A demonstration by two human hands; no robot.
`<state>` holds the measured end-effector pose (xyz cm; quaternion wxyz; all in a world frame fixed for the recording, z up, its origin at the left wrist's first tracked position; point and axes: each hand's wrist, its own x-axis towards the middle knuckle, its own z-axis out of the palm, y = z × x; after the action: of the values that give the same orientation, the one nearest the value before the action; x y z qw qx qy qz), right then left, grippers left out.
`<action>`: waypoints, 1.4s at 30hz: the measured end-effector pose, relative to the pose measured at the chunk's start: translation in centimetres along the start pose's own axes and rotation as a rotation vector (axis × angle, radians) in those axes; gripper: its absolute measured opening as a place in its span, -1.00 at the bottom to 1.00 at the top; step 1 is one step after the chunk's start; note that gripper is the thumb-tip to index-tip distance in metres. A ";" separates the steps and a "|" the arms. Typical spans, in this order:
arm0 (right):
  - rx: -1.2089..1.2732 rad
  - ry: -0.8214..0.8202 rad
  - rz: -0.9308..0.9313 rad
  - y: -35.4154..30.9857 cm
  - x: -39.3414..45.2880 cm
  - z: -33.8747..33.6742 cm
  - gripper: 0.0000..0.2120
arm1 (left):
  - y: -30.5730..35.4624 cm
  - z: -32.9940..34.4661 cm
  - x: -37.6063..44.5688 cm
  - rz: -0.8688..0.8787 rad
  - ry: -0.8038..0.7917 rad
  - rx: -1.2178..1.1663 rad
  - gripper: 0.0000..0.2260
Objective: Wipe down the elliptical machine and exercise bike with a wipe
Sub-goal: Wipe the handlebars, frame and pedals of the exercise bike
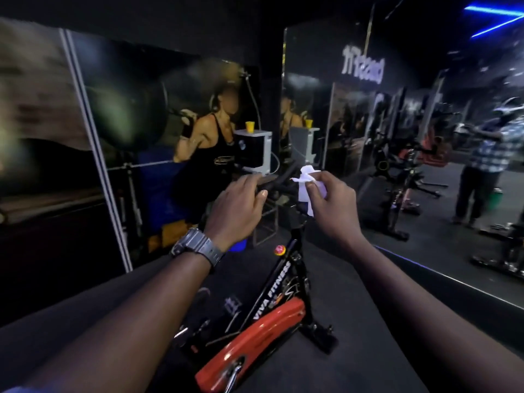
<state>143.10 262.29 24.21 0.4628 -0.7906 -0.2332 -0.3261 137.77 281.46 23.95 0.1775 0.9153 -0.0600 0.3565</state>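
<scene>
A black and red exercise bike (279,290) stands right below me, its flywheel cover red and its frame black with white lettering. My left hand (236,207), with a grey watch on the wrist, grips the bike's black handlebar (280,181) on the left side. My right hand (333,205) pinches a crumpled white wipe (306,184) just right of the handlebar's middle, the wipe touching or very close to the bar. No elliptical machine is plainly in view.
A large mirror (425,137) fills the right wall and reflects other bikes and a person in a checked shirt. A white stand (265,150) with a yellow cup (249,126) sits behind the handlebar, against a wall poster. Dark floor surrounds the bike.
</scene>
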 end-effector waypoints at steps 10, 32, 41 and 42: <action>0.236 -0.282 -0.054 1.5 -0.2 13.5 -0.85 | -8.7 -1.1 -3.9 -0.272 -0.010 0.181 -0.59; 0.157 -0.965 -0.189 3.7 -16.7 41.7 -0.71 | -30.2 6.4 -17.1 -0.765 -0.107 0.085 -0.62; -0.126 -1.258 -0.366 8.3 -26.5 49.2 -0.50 | -38.5 12.8 -24.6 -0.882 -0.387 -0.051 -0.65; -0.166 -1.238 -0.404 8.3 -26.9 50.0 -0.43 | -38.8 13.0 -25.2 -0.882 -0.383 -0.071 -0.66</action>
<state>145.44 300.87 -18.24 0.1102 -0.8059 -0.5744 0.0917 136.50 312.32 -12.90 0.3287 0.8960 0.2903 0.0698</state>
